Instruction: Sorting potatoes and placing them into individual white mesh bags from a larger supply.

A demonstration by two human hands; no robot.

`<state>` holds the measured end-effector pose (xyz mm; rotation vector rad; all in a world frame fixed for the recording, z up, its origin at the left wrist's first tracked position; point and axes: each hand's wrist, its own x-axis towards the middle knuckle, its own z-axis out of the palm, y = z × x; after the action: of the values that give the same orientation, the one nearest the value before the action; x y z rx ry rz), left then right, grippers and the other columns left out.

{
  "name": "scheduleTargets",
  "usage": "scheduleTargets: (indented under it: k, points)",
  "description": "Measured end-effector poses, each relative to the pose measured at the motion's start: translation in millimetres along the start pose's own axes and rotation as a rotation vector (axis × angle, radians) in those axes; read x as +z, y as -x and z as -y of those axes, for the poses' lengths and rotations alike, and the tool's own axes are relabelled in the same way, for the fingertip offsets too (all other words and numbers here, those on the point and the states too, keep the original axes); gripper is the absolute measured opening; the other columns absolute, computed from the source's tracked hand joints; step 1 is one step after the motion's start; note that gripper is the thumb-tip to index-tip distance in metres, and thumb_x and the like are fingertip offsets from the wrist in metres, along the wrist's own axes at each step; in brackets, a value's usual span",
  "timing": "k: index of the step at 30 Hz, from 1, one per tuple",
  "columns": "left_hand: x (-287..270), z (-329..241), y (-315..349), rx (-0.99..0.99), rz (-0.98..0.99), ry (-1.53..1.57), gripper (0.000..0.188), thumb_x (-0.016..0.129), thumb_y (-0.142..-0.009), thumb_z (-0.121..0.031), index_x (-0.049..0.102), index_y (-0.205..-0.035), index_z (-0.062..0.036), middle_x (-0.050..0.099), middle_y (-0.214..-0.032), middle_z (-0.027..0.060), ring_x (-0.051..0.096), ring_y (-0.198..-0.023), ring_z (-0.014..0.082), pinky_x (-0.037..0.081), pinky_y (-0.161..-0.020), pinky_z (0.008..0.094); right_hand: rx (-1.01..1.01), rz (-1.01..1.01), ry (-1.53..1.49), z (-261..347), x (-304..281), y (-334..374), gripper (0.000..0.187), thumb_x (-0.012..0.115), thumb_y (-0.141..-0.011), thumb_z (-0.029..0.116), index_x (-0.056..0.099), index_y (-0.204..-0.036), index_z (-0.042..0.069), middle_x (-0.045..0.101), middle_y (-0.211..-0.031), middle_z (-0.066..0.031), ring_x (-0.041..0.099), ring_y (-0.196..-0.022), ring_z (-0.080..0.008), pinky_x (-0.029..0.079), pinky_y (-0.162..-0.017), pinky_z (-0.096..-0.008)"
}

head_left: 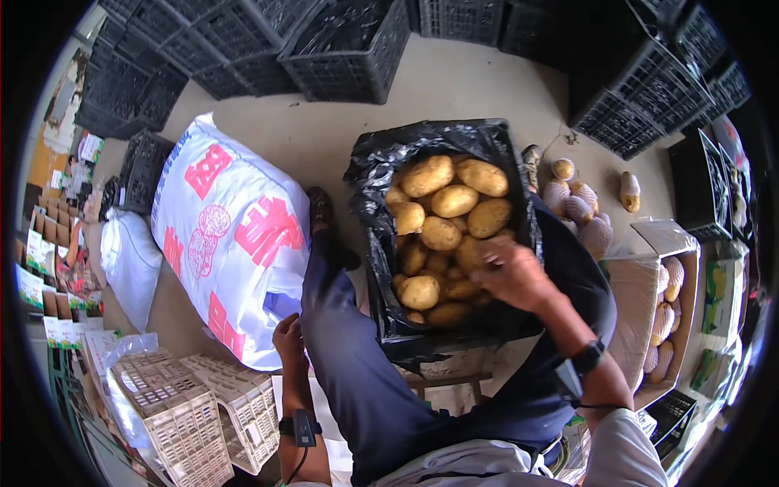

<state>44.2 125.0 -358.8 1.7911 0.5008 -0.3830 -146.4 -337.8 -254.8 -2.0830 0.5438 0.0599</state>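
Between my legs stands a crate lined with black plastic film (pixel 519 312), filled with several yellow-brown potatoes (pixel 441 233). My right hand (pixel 513 274) is over the right side of the pile, its fingers loosely bent and apart, next to a potato. No potato shows lifted in it. My left hand (pixel 289 338) is beside my left knee, at the lower right edge of a big white sack (pixel 243 235) with red print. Its fingers are curled, and whatever they hold is hidden. Purple material (pixel 281 304) shows at the sack's opening just above that hand.
Netted potatoes (pixel 578 209) lie on the floor at right, near an open carton (pixel 641 316) holding more netted ones. Black crates (pixel 349 65) line the back. Beige crates (pixel 166 406) stand at lower left, and a smaller white sack (pixel 130 260) leans at left.
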Motion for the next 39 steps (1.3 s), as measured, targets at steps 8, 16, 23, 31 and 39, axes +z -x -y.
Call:
scheduleTargets:
  k: [8,16,23,31,39]
  points:
    - [-5,77,-108,0.195,0.019,-0.426,0.041,0.074,-0.086,-0.01,0.067,-0.123,0.0074,0.074,-0.111,0.0194,0.072,-0.099,0.0274,0.058,-0.086,0.0368,-0.149,0.223,0.411,-6,144,-38,0.084,0.087,-0.067,0.019,0.052,-0.142,0.002,0.06,-0.128,-0.021,0.057,-0.12,-0.0422,0.05,-0.104,-0.0489]
    - [5,120,-178,0.111,-0.319,-0.489,0.043,0.077,-0.082,-0.02,0.069,-0.116,0.0064,0.073,-0.109,0.0282,0.072,-0.102,0.0416,0.055,-0.087,0.0461,-0.072,0.22,0.457,-10,157,-36,0.089,0.089,-0.066,0.017,0.049,-0.144,0.003,0.057,-0.129,-0.0211,0.056,-0.121,-0.0436,0.049,-0.104,-0.0511]
    - [0,144,-201,0.368,-0.292,-0.784,0.035,0.077,-0.084,-0.026,0.074,-0.101,0.0044,0.073,-0.101,0.0298,0.069,-0.099,0.0487,0.053,-0.085,0.05,0.022,0.228,0.451,-12,161,-39,0.091,0.089,-0.063,0.016,0.05,-0.145,0.003,0.058,-0.133,-0.0221,0.054,-0.126,-0.0465,0.048,-0.107,-0.0524]
    - [5,182,-232,0.508,-0.33,-0.827,0.03,0.079,-0.082,-0.024,0.073,-0.091,0.0045,0.073,-0.096,0.0291,0.07,-0.096,0.0476,0.054,-0.083,0.0505,-0.001,0.203,0.444,-12,163,-38,0.091,0.091,-0.062,0.018,0.051,-0.143,0.003,0.06,-0.129,-0.0227,0.055,-0.124,-0.0474,0.047,-0.107,-0.056]
    - [-4,158,-184,0.126,-0.271,-0.647,0.033,0.08,-0.08,-0.025,0.072,-0.098,0.0025,0.073,-0.1,0.0274,0.071,-0.097,0.0435,0.054,-0.084,0.0495,0.019,0.083,0.354,4,154,-38,0.083,0.093,-0.062,0.026,0.059,-0.134,0.002,0.066,-0.12,-0.0209,0.066,-0.108,-0.0393,0.055,-0.094,-0.0494]
